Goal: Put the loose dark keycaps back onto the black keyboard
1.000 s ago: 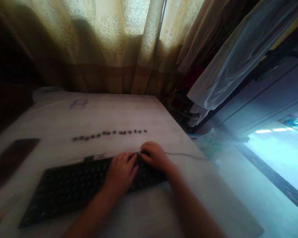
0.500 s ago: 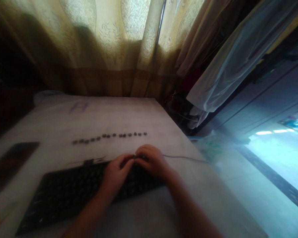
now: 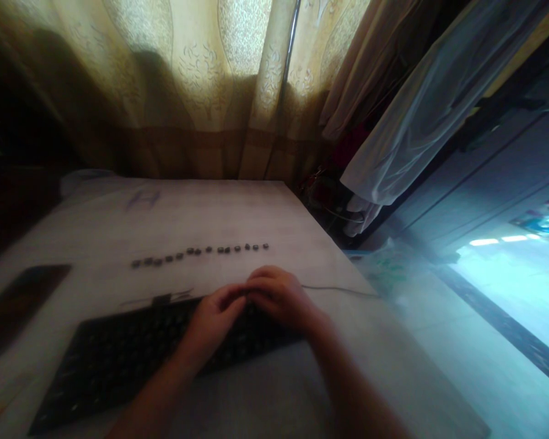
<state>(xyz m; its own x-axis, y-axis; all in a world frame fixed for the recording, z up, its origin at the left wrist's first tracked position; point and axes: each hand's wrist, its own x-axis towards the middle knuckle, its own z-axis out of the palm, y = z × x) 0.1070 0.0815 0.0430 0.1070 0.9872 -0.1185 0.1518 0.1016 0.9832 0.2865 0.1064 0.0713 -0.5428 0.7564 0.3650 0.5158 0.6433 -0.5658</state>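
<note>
A black keyboard [image 3: 119,356] lies at a slant on the white-covered table, its right part beneath my hands. Over its upper right area, my left hand [image 3: 219,314] and my right hand [image 3: 277,292] meet at the fingertips. Both sets of fingers are bent and pinched together; whatever is between them is too small and hidden to name. Beyond the keyboard, several small dark keycaps [image 3: 209,249] form a loose row across the table.
A dark flat object [image 3: 22,302] lies at the left. Behind the keyboard are a small black piece [image 3: 161,299] with thin strips and a cable [image 3: 343,289] running right. Curtains [image 3: 201,97] hang past the table [image 3: 219,207]; white cloth [image 3: 407,140] hangs at right.
My fingers have closed slightly more around the same spot, the right fingertips shifting a little left over the left ones. The whole view has drifted slightly.
</note>
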